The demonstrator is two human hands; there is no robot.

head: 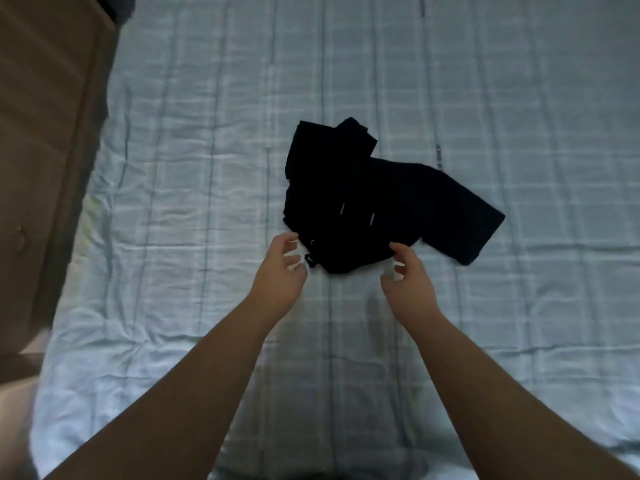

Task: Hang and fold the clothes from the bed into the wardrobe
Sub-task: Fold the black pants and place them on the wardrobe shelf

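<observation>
A black garment [374, 195] with drawstrings tipped in metal lies crumpled in the middle of the bed [207, 168]. One leg or sleeve spreads out to the right, and another part is bunched at the top. My left hand [280, 268] hovers at the garment's near left corner, fingers apart and curled, holding nothing. At the near edge, to the right, my right hand [408, 275] has its fingers spread and its fingertips at or just touching the cloth. The wardrobe is out of view.
The bed wears a light blue checked cover with soft wrinkles. A brown wooden surface [45, 133] runs along the left side of the bed. A dark shape [121, 8] sits at the top left corner.
</observation>
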